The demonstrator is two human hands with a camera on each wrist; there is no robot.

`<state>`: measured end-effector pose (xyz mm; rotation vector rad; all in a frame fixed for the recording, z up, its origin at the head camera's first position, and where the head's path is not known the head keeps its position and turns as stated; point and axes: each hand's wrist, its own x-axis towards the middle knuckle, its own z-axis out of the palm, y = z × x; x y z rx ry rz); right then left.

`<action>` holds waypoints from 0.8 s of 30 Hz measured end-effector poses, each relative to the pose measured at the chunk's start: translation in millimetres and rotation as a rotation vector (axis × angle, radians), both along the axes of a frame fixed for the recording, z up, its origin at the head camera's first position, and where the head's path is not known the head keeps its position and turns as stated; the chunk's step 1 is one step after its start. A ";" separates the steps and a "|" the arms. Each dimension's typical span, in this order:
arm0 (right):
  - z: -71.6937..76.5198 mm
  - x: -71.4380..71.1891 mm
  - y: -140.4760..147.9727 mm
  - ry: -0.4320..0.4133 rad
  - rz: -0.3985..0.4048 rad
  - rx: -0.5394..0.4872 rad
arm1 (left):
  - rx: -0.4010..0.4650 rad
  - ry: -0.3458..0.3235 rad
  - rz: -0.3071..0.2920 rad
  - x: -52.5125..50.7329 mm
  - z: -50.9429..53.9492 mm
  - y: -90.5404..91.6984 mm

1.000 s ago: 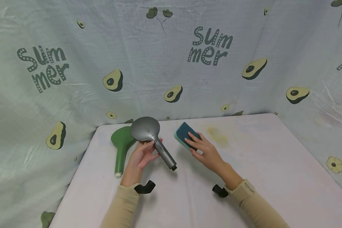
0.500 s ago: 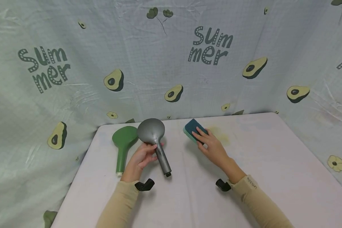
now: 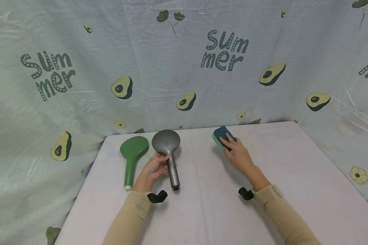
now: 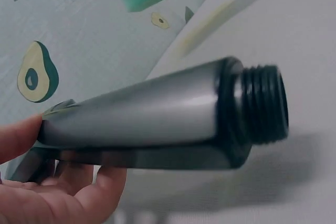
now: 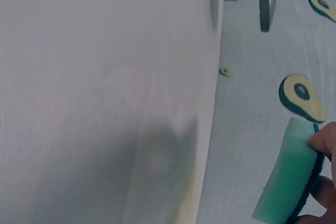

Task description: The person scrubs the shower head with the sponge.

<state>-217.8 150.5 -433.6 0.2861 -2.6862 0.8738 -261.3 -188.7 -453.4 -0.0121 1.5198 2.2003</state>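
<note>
In the head view my left hand [image 3: 150,172] grips a dark grey hand shower head [image 3: 166,141] at the neck, with its round head pointing away and its handle toward me. The left wrist view shows the handle's black threaded end [image 4: 265,104] close up, held above the table. My right hand [image 3: 241,159] holds a sponge [image 3: 221,131], teal scouring side up and light green foam below. From the right wrist, the foam side [image 5: 287,174] shows between thumb and fingers, off the table. A green shower head [image 3: 134,148] lies left of my left hand.
A white cloth covers the table [image 3: 202,211]. Behind it hangs a pale curtain [image 3: 153,68] printed with avocados and lettering, close to the table's back edge. A yellowish stain [image 4: 210,27] marks the cloth near the back.
My right hand has carried the sponge to the right, over the stain. My left hand has turned the grey shower head so its handle swung left, and its head has shifted right, away from the green one.
</note>
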 end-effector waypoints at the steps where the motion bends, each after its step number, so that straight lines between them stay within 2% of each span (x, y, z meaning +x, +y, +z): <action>1: -0.6 -0.4 2.6 -0.004 -0.008 -0.006 | -0.010 0.002 -0.001 -0.4 -0.3 0.2; 7: -0.9 -3.3 20.5 -0.047 -0.049 -0.022 | -0.065 0.011 0.002 -2.7 -2.8 -1.7; 15: -3.1 -5.4 48.0 -0.107 -0.113 -0.031 | -0.092 -0.018 0.130 -4.1 -5.8 -5.6; 24: -3.9 -10.7 75.7 -0.209 -0.152 0.104 | -0.092 -0.064 0.204 -7.0 -6.1 -12.3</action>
